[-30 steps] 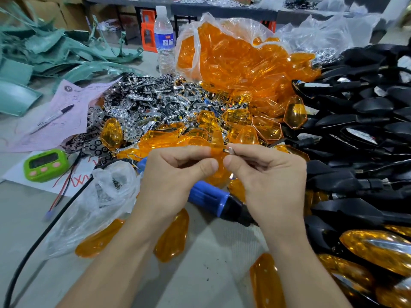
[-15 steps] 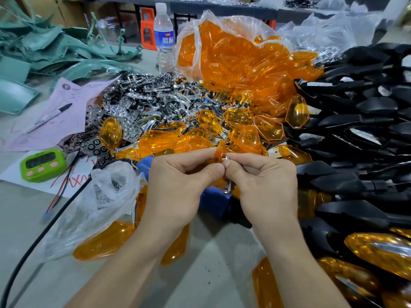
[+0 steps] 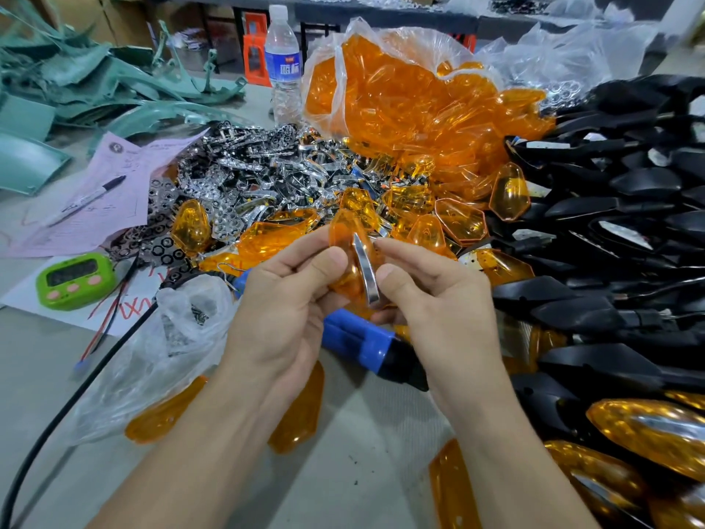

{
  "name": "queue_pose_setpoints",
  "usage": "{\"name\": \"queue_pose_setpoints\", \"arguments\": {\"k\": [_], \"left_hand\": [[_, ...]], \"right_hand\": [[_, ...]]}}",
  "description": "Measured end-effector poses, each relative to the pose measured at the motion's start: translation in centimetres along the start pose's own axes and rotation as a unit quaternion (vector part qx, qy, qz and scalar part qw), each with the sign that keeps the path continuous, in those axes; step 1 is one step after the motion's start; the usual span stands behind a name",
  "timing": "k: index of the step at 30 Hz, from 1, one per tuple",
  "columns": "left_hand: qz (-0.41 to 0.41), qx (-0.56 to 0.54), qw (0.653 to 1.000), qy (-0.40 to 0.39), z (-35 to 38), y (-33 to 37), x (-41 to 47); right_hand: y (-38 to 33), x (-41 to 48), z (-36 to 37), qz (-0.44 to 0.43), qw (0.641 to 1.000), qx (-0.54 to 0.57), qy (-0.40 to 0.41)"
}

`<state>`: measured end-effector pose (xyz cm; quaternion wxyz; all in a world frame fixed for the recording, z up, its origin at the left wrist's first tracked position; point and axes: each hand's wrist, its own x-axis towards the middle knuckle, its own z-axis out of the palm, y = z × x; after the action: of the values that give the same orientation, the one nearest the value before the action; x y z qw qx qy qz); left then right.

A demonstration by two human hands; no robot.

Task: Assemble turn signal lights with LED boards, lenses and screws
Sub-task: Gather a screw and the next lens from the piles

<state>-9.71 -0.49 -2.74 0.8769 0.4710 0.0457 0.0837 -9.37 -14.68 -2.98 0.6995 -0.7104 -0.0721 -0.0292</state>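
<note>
Both hands meet at the middle of the view. My left hand [image 3: 290,299] pinches an orange lens [image 3: 345,242] between thumb and fingers. My right hand [image 3: 431,295] pinches a narrow chrome reflector strip [image 3: 364,269] that stands upright against the inside of that lens. Behind them lies a heap of chrome reflector parts [image 3: 259,177] and loose orange lenses [image 3: 457,219]. A clear bag of orange lenses [image 3: 412,93] stands at the back. Black lamp housings [image 3: 618,208] are piled on the right. A small bag of screws [image 3: 190,318] lies left of my left hand.
A blue and black electric screwdriver [image 3: 362,343] lies under my hands, its black cable [image 3: 76,406] running to the lower left. A green timer [image 3: 74,280], pink papers with a pen [image 3: 87,198] and a water bottle [image 3: 282,63] sit on the left. Finished amber lamps [image 3: 648,429] lie lower right.
The hands have turned the parts: the orange lens now faces up in my left hand, and the chrome strip, earlier only a small tip between the fingertips, stands in full view against it.
</note>
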Motion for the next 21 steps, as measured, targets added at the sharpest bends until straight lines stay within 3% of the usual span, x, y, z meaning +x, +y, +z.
{"name": "queue_pose_setpoints", "arguments": {"k": [3, 6, 13, 21], "left_hand": [[0.013, -0.002, 1.0, -0.012, 0.16, 0.05, 0.04], [0.017, 0.006, 1.0, -0.013, 0.03, 0.16, -0.01], [0.022, 0.008, 0.999, -0.041, -0.18, 0.07, -0.32], [0.034, 0.025, 0.998, -0.048, -0.29, -0.33, -0.08]], "right_hand": [[-0.45, 0.11, -0.11, 0.077, 0.987, 0.122, -0.065], [-0.48, 0.02, -0.21, 0.081, 0.978, 0.144, -0.126], [-0.46, -0.05, -0.33, 0.111, 0.967, 0.2, -0.114], [0.07, 0.15, -0.1, 0.055, 0.989, 0.112, -0.076]]}}
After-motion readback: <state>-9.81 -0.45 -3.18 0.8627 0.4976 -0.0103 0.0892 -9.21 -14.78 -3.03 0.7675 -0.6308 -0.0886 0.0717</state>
